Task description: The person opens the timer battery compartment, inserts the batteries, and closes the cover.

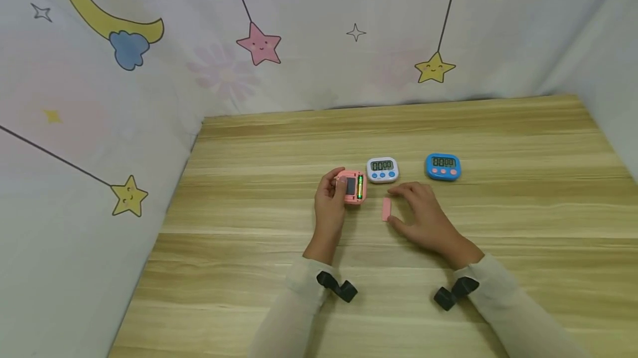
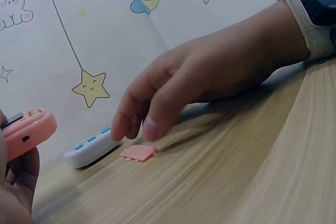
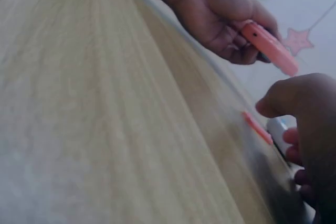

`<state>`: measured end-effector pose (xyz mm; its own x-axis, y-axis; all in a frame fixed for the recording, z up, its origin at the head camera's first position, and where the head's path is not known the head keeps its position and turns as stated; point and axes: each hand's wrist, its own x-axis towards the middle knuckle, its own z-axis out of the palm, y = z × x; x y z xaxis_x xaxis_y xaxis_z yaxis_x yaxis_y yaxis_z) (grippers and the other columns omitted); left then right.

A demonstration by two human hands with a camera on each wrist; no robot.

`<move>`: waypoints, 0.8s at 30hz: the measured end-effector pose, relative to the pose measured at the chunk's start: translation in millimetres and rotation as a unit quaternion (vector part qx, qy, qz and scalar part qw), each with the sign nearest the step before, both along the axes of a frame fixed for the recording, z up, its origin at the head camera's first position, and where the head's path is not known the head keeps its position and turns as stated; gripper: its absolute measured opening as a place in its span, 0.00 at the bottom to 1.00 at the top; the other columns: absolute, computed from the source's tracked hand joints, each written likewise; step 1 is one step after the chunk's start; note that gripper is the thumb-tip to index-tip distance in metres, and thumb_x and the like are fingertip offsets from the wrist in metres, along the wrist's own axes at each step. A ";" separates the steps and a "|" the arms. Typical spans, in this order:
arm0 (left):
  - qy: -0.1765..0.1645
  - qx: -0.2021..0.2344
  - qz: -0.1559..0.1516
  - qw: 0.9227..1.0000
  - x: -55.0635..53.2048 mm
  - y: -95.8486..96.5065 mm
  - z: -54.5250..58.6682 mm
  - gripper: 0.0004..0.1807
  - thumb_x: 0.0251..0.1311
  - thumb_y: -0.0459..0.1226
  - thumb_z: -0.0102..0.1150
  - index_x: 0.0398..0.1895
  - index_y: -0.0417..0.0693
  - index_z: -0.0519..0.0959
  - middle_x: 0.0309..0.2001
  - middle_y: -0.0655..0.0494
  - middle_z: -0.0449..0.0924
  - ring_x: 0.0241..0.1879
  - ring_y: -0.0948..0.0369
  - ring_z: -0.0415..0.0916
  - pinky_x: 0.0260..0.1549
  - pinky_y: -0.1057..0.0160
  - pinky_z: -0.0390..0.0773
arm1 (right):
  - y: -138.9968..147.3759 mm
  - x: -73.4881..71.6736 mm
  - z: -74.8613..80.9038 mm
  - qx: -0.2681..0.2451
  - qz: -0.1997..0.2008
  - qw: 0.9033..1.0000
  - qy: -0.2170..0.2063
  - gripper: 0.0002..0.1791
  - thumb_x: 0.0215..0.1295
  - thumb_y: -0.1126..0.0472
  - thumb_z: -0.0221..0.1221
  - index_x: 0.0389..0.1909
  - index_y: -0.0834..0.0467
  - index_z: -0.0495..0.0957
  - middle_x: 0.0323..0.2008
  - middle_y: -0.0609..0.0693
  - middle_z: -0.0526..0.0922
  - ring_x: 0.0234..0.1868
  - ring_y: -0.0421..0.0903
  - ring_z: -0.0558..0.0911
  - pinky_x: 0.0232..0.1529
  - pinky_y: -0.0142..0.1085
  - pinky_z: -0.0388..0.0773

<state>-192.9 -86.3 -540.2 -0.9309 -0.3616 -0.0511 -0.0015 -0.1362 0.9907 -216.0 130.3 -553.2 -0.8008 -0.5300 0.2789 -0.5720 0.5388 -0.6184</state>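
My left hand [image 1: 330, 203] holds a pink digital timer [image 1: 361, 180], its back facing up and its battery slot uncovered. A green-and-gold battery [image 1: 360, 187] sits in that slot. On the table to the right lies a small pink battery cover [image 1: 386, 209]. Thumb and fingers parted, my right hand [image 1: 421, 216] is at the cover's right side; in the left wrist view the fingertips [image 2: 151, 129] appear just above the cover [image 2: 138, 153], and contact cannot be made out. In the right wrist view the timer [image 3: 270, 48] is tilted in the left hand's grip.
A white timer [image 1: 382, 170] with blue buttons lies just beyond the cover, and a blue timer [image 1: 443, 167] with pink buttons is farther right. The wood-grain table [image 1: 239, 269] meets a printed cloth [image 1: 309, 81] at its back edge.
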 end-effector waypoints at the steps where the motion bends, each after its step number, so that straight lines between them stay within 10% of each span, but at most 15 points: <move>1: -0.001 -0.001 -0.001 1.000 1.7 0.4 4.2 0.16 0.72 0.38 0.52 0.60 0.48 0.75 0.43 0.54 0.72 0.41 0.63 0.71 0.37 0.71 0.75 | -0.7 0.2 -0.1 0.009 0.000 1.000 0.005 0.29 0.53 0.52 0.69 0.56 0.56 0.76 0.55 0.52 0.72 0.58 0.55 0.66 0.59 0.52 0.60; 7: 0.009 -0.003 -0.017 1.000 13.1 1.4 30.3 0.17 0.72 0.36 0.51 0.61 0.40 0.73 0.43 0.54 0.73 0.41 0.63 0.71 0.37 0.71 0.75 | -2.2 1.5 -1.4 0.035 0.000 0.999 0.022 0.29 0.53 0.49 0.67 0.55 0.55 0.76 0.56 0.51 0.71 0.58 0.54 0.65 0.60 0.51 0.59; 24: 0.005 -0.015 -0.022 1.000 12.3 1.0 32.0 0.16 0.72 0.35 0.51 0.59 0.40 0.74 0.35 0.57 0.66 0.37 0.64 0.66 0.32 0.71 0.70 | -3.4 0.9 1.1 0.034 -0.003 0.999 0.026 0.24 0.53 0.52 0.68 0.51 0.55 0.78 0.55 0.52 0.72 0.57 0.56 0.66 0.57 0.54 0.61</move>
